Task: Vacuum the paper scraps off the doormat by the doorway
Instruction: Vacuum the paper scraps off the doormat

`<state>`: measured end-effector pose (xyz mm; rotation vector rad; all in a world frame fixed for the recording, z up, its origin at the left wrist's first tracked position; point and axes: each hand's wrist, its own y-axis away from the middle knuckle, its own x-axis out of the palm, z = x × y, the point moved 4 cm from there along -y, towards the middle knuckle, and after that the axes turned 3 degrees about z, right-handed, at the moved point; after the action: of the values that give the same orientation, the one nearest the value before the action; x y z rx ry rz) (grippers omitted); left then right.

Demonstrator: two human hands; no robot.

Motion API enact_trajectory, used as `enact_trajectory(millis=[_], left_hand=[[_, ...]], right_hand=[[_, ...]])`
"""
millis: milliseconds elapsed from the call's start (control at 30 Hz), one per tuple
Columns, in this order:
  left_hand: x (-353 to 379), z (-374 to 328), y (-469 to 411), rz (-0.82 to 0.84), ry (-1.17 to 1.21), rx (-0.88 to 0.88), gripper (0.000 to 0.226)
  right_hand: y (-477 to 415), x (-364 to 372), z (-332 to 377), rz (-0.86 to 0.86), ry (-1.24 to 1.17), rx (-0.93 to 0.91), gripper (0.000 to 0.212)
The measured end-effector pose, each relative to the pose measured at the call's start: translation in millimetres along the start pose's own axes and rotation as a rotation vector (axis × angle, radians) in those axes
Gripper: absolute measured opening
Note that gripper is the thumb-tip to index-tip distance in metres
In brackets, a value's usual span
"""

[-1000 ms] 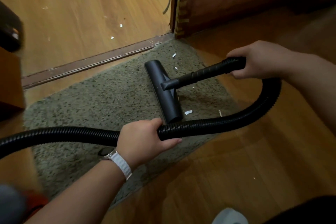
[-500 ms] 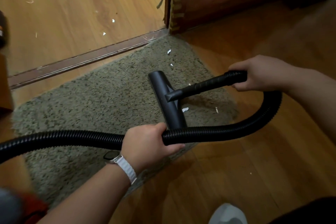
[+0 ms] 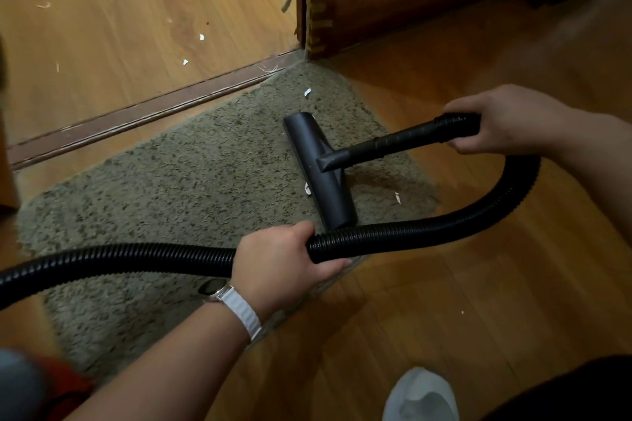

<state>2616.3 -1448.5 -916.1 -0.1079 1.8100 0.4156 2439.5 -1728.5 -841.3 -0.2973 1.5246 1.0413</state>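
Nearest me, a white shoe (image 3: 420, 393) is showing at the bottom edge, on the wooden floor (image 3: 427, 301). My left hand (image 3: 280, 263), wearing a white-strapped watch (image 3: 236, 308), is wrapping its fingers fully around the black ribbed hose (image 3: 427, 225). The hose is looping right and up to the wand (image 3: 403, 138), which my right hand (image 3: 502, 120) is clasping at its ribbed end, fingers curled closed. The floor nozzle (image 3: 318, 167) is lying flat on the speckled doormat (image 3: 171, 181). I am counting three paper scraps on the mat: one (image 3: 307, 188) touching the nozzle's left edge, one (image 3: 397, 197) to its right, one (image 3: 307, 91) beyond it near the threshold strip (image 3: 136, 116). More scraps are lying past the threshold. I can read no lettering anywhere.
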Motion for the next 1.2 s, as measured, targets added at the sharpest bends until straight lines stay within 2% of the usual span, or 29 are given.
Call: enact_trajectory(millis=[233, 533, 800, 1033, 1200], left_hand=[[4, -14, 5, 0.049, -0.013, 0.043, 0.065], [13, -11, 10, 0.051, -0.017, 0.074, 0.072], [16, -8, 7, 0.079, -0.024, 0.025, 0.068], [16, -4, 12, 0.095, -0.016, 0.026, 0.065], [17, -2, 20, 0.118, -0.012, 0.037, 0.066]], right_hand=[[16, 31, -8, 0.068, -0.037, 0.016, 0.020], [4, 36, 18, 0.032, 0.010, -0.077, 0.019], [-9, 33, 19, -0.037, 0.022, 0.013, 0.023], [-22, 33, 45, -0.039, 0.065, -0.057, 0.025], [-25, 33, 63, 0.007, 0.086, -0.132, 0.018]])
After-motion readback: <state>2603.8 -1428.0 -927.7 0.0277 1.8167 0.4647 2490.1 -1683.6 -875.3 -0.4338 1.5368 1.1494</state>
